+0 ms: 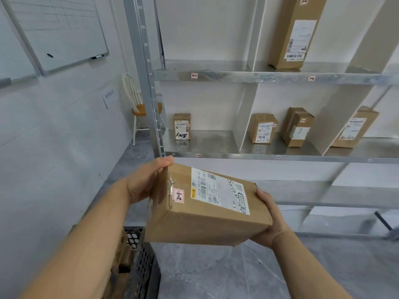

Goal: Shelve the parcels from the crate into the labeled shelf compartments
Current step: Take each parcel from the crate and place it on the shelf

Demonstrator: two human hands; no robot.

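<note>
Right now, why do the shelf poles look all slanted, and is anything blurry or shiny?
In the head view, the wide-angle lens makes the shelf post and dividers lean and fan out; the parcel in the left hand and right hand looks sharp; the lower shelf bars at the right are smeared by blur; the shelf edge glints.

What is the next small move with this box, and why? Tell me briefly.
Probably lift the parcel, held between left hand and right hand, up and forward toward the left middle compartment: its sticker reads 2-1, matching the shelf tag there, and bare shelf shows right of the small parcel inside.
</note>
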